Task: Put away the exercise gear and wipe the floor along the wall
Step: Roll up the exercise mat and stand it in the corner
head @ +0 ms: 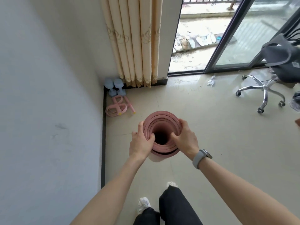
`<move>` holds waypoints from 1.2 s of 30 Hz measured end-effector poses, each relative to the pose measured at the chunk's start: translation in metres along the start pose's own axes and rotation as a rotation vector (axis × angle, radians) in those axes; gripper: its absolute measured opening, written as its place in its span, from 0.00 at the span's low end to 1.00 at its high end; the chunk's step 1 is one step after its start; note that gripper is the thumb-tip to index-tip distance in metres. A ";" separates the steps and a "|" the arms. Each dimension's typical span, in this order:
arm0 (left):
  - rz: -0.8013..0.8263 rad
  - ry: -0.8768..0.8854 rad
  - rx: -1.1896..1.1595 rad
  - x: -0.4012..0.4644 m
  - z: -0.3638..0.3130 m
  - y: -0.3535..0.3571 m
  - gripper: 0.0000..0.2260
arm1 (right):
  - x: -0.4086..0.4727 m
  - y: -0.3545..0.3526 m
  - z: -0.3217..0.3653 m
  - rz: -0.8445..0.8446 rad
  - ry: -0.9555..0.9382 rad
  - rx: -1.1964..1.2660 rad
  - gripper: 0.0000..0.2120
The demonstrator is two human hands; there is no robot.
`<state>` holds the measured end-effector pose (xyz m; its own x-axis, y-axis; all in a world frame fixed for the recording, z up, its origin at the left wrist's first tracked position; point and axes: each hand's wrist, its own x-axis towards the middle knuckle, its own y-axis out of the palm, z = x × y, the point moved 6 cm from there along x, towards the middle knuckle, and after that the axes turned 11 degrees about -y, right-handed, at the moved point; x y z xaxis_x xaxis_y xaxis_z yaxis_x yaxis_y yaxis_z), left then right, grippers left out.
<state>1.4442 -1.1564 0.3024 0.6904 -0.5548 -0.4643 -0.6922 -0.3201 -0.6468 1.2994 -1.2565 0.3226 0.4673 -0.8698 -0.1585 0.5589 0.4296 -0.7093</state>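
A rolled pink exercise mat [162, 118] stands upright on the tiled floor in front of me, its open top end facing the camera. My left hand [141, 142] grips the left rim of the roll, thumb hooked into the layers. My right hand [185, 138] grips the right rim, thumb inside the hollow core. Two light-blue dumbbells [114, 87] lie in the corner by the wall. Beside them lies a pink resistance-band pedal puller [119, 106].
A white wall [48, 95] with a dark skirting runs along the left. Cream curtains [138, 43] hang at the corner. A swivel chair [266, 88] with chrome legs stands at the right near the open sliding door [227, 38]. A crumpled scrap [211, 80] lies on the floor.
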 end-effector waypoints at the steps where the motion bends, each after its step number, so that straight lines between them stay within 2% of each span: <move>1: -0.001 0.015 0.003 0.017 -0.005 0.001 0.28 | 0.016 0.003 0.001 0.001 -0.005 -0.004 0.28; 9: 0.002 -0.002 0.004 0.159 -0.070 -0.007 0.29 | 0.177 0.012 0.015 0.065 -0.022 -0.009 0.28; 22: -0.013 -0.099 -0.029 0.400 -0.134 0.000 0.28 | 0.438 0.077 0.024 0.207 -0.019 -0.070 0.24; 28: 0.000 -0.081 -0.064 0.545 -0.143 0.010 0.27 | 0.565 0.140 0.014 0.144 0.020 -0.033 0.22; 32: -0.027 -0.142 -0.053 0.629 -0.138 0.022 0.27 | 0.639 0.185 0.005 0.123 0.063 -0.013 0.20; 36: -0.079 -0.053 -0.112 0.697 -0.137 0.034 0.23 | 0.697 0.217 -0.006 0.070 0.080 0.000 0.21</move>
<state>1.8729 -1.6592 0.0395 0.7515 -0.4842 -0.4480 -0.6526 -0.4465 -0.6122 1.7424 -1.7709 0.0541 0.4492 -0.8541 -0.2622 0.5270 0.4902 -0.6942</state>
